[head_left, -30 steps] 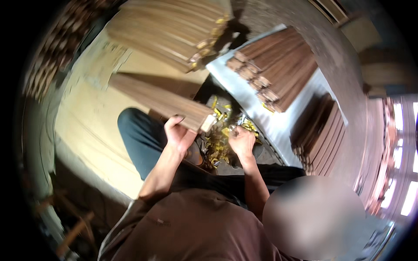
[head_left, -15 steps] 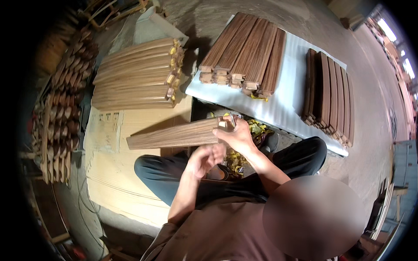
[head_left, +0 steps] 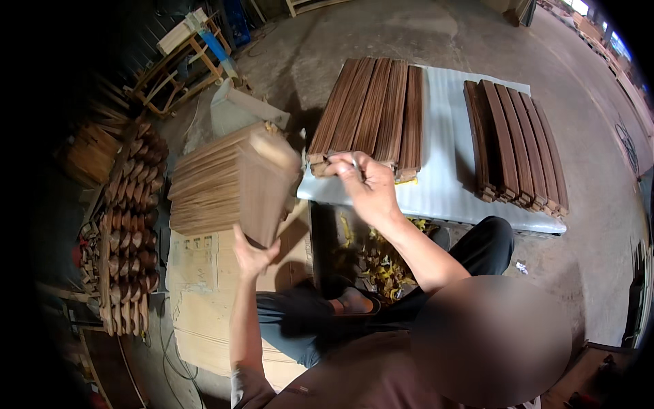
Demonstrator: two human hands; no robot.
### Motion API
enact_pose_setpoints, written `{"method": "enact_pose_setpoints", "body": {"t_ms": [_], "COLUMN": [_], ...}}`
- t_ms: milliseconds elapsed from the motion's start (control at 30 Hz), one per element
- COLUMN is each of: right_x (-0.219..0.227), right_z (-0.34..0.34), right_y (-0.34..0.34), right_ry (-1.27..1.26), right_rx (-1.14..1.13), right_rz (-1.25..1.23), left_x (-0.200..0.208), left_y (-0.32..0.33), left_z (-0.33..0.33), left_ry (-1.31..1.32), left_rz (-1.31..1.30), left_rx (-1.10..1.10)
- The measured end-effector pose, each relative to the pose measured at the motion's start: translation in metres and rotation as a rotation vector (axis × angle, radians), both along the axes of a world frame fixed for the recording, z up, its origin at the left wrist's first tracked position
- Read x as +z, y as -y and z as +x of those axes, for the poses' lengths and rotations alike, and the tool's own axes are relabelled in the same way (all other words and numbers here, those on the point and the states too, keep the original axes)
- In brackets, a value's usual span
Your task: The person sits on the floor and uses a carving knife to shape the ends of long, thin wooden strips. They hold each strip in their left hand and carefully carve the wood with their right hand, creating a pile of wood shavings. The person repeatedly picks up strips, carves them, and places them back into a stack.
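My left hand (head_left: 253, 255) grips the lower end of a brown wooden piece (head_left: 260, 194), which stands tilted upward and is blurred by motion. Its pale upper end is over the right end of a stack of light brown wooden pieces (head_left: 204, 184). My right hand (head_left: 371, 189) is raised with its fingers curled in a pinch. A thin, shiny bit shows at its fingertips, too small to name. Behind that hand lies a stack of dark brown wooden bars (head_left: 361, 109), its near ends partly covered by the fingers.
Curved dark bars (head_left: 521, 143) lie side by side on a white foam sheet (head_left: 443, 123). Cardboard (head_left: 204, 300) covers the floor at left. Yellow scraps (head_left: 385, 273) litter the ground between my legs. Shaped wooden parts (head_left: 129, 232) are piled far left, near a wooden stand (head_left: 180, 65).
The wooden piece has swung from lying across my lap to upright at left, now in my left hand. My right hand has let go of it and moved up. The view has shifted.
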State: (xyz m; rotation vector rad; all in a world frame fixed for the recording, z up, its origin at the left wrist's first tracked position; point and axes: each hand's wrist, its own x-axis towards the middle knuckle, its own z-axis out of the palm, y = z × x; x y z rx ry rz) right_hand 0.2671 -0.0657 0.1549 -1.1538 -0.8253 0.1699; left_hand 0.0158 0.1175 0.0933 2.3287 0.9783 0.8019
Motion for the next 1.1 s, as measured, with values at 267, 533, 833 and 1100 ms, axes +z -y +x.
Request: {"method": "enact_pose_setpoints", "body": {"t_ms": [267,533,833,1100], "right_x": [-0.086,-0.14,-0.246,-0.261], "right_z": [-0.048,-0.031,-0.038,0.009], "right_y": [0.048,0.112,0.144,0.126], "right_ry": [0.525,0.102,-0.53,-0.644], "right_rx": [-0.261,-0.255,-0.316,-0.235], "right_rz": [-0.436,-0.691,-0.551,-0.379], "left_x": [0.121,0.007,-0.15,-0.209], "left_y": [-0.006,0.024,0.122,0.118], "left_z": [0.166,0.292,0.334,0.36], "left_ry": [0.442,0.256,0.212,0.139], "left_rz": [-0.266,-0.676,-1.546,-1.419], "left_rx": [-0.063,-0.041,-0.349,-0.235]}}
